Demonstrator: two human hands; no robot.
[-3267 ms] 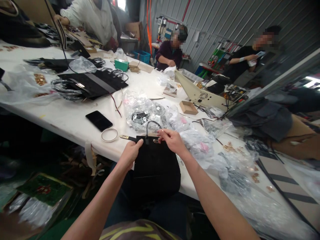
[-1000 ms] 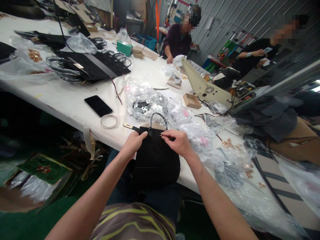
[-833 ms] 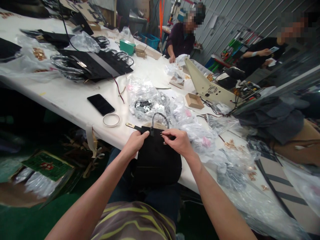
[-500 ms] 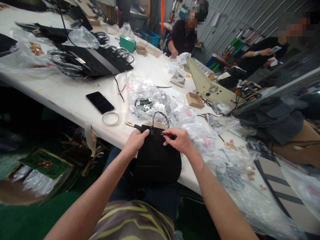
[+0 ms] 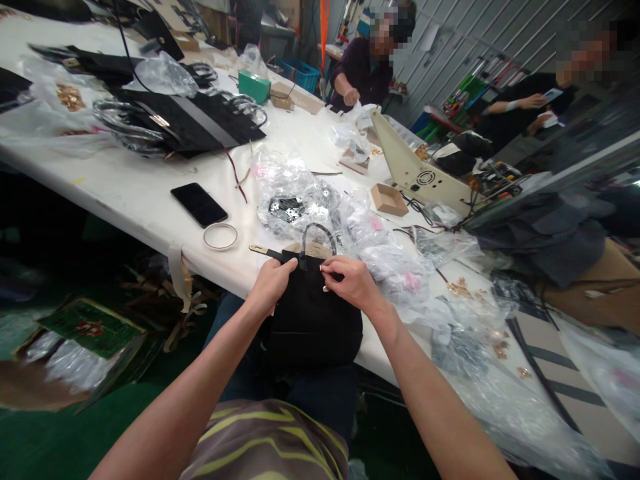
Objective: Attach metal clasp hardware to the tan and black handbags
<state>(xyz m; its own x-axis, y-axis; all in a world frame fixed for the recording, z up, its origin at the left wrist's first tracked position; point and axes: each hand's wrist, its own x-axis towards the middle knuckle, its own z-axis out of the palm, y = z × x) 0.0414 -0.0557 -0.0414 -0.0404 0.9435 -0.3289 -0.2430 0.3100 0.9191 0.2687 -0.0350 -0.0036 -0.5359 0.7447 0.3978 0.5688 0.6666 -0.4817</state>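
A black handbag (image 5: 315, 320) leans at the table's front edge, close to my lap, its looped handle (image 5: 320, 230) standing up at the top. My left hand (image 5: 273, 283) grips the bag's upper left edge, thumb on the front. Beside that thumb a black strap with a gold metal end (image 5: 263, 250) sticks out to the left. Against the bag's upper front, my right hand (image 5: 350, 280) pinches a small gold metal piece (image 5: 321, 268) between thumb and fingers. Another small metal fitting (image 5: 325, 289) shows just under those fingers; how it is attached is hidden.
Left of the bag lie a phone (image 5: 199, 205) and a tape roll (image 5: 220, 236). Clear plastic bags (image 5: 295, 193) spread behind and to the right, near loose gold fittings (image 5: 460, 287). A cream machine (image 5: 415, 173) and a small cardboard box (image 5: 389, 200) stand farther back. Two people are beyond.
My right hand has shifted slightly left, bringing the gold piece closer to the bag's front below the handle. My left hand keeps its hold. The seated person's hand across the table has risen.
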